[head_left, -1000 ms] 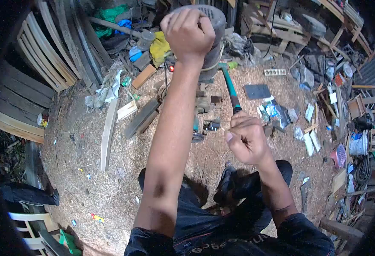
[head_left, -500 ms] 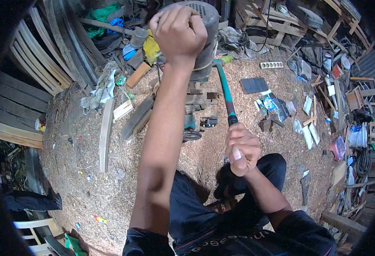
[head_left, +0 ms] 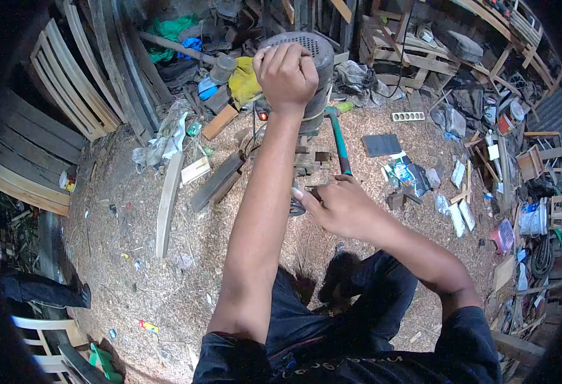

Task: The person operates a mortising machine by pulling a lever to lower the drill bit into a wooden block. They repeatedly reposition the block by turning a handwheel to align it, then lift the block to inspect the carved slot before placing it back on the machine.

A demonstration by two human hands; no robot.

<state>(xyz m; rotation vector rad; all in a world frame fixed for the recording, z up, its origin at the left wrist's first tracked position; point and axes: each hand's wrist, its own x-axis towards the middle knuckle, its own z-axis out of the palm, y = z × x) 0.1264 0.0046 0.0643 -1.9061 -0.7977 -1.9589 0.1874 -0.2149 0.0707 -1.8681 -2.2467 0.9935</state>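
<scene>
My left hand is a closed fist over the near rim of a dark metal cylinder with a perforated top. What its fingers grip there is hidden. Lower and to the right, my right hand has its back toward me, thumb stretched out to the left. Its curled fingers lie over the near end of a teal-and-black-handled tool, whose far end rests beside the cylinder's base. Wooden blocks sit below the cylinder, and a black round part shows partly behind my thumb.
Wood shavings cover the ground. Planks lie to the left, with curved slats leaning behind. At right are a dark flat board, plastic packets and a white bucket. A person's leg is at far left.
My right hand has moved up and left along the tool's handle, turning so the thumb points left. My left fist stays at the cylinder; the view has tilted up slightly.
</scene>
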